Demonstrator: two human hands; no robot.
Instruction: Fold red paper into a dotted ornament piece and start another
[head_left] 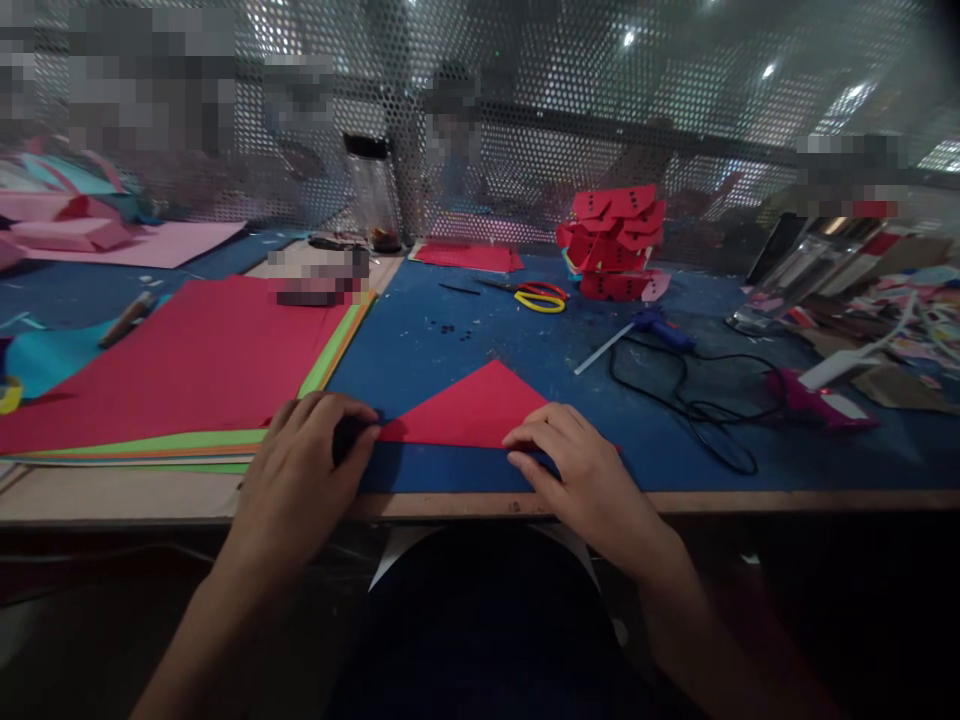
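A red sheet of paper (480,412), folded into a triangle, lies on the blue table surface with its peak pointing away from me. At its left corner, the thumb and forefinger of my left hand (304,470) close in a pinch on the paper. My right hand (581,460) covers the right part of the triangle, its thumb and fingertips closed at the folded near edge. That hand hides most of the right corner; only a small red tip shows beyond it.
Left of me lies a stack of coloured paper (187,360), red on top. Further back are scissors (541,297), small black dots (454,330) and a pile of red paper pieces (615,240). On the right sit a blue glue gun (664,328), its cable, and a clear bottle (802,265).
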